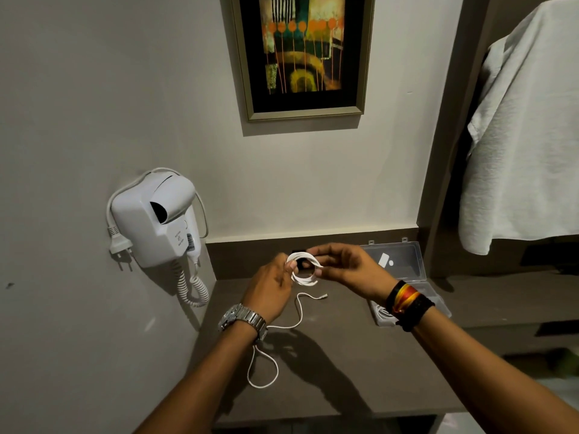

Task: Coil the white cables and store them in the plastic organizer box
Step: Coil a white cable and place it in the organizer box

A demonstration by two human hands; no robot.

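Left hand [272, 285] pinches the white cable [303, 267] coil so the loops don't spring apart, right hand [343, 265] grips the far side to feed more on — loose tail trails on the shelf [344, 364]. Organizer box [404, 270] sits open just right, ready.

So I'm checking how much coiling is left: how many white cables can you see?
2. One white cable is being coiled between the left hand and right hand, its tail trailing on the counter. Another lies in the plastic organizer box, mostly hidden behind the right wrist; more may be hidden.
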